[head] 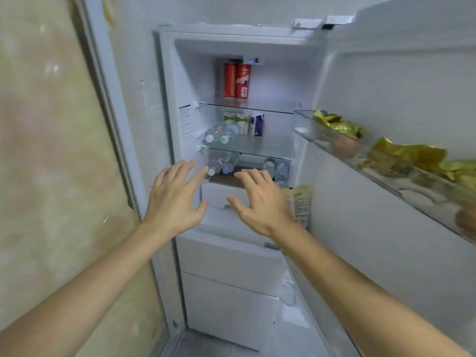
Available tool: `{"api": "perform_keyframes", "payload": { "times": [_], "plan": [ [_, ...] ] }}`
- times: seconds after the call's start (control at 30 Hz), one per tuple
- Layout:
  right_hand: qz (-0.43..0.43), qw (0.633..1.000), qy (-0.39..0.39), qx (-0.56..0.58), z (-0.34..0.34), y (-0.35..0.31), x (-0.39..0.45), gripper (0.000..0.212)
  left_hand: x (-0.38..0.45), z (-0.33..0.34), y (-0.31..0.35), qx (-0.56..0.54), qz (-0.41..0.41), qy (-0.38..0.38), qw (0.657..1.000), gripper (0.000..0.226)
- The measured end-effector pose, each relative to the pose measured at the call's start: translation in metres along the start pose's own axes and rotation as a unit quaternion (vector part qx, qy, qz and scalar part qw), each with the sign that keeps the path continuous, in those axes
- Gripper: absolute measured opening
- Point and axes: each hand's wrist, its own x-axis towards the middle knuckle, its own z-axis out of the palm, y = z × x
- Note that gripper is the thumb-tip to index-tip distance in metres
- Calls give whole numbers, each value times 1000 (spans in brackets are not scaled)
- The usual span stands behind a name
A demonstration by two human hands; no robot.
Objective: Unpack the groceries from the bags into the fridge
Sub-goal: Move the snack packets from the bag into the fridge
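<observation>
Just before the open fridge (304, 81), both hands, left (175, 199) and right (262, 202), hover spread, holding nothing.

Pretty cramped corner. On the left there's a beige mottled wall (46, 150), kinda marbled looking, with a pale grey frame (108, 99) running down beside it. Above and behind is a plain white wall (206, 9). Grey floor (206, 343) low down, light's cool and dim-ish.

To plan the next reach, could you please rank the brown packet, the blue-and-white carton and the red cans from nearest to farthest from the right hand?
1. Brown packet, just right of the right hand.
2. Blue-and-white carton, middle shelf.
3. Red cans, top shelf, at the back.
</observation>
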Motion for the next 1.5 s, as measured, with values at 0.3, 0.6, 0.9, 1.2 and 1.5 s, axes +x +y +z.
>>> {"api": "perform_keyframes", "payload": {
  "times": [0.3, 0.6, 0.9, 1.2, 1.5],
  "plan": [
    [-289, 929, -71, 219, 44, -237, -57, 61, -272, -161, -54, 173, -263, 10, 949, 73],
    [-499, 777, -143, 357, 19, -468, -237, 58, -558, -322, -2, 283, -506, 38, 814, 71],
    [-633, 620, -229, 402, -16, -633, -451, 58, -810, -405, 113, 319, -701, 49, 636, 73],
    [-748, 394, -394, 360, 32, -715, -649, 35, -958, -358, 180, 202, -871, 112, 434, 47],
    [-869, 274, -402, 95, 160, -731, -760, 76, -1021, -233, 141, 13, -936, -1, 352, 54]
  ]
}}
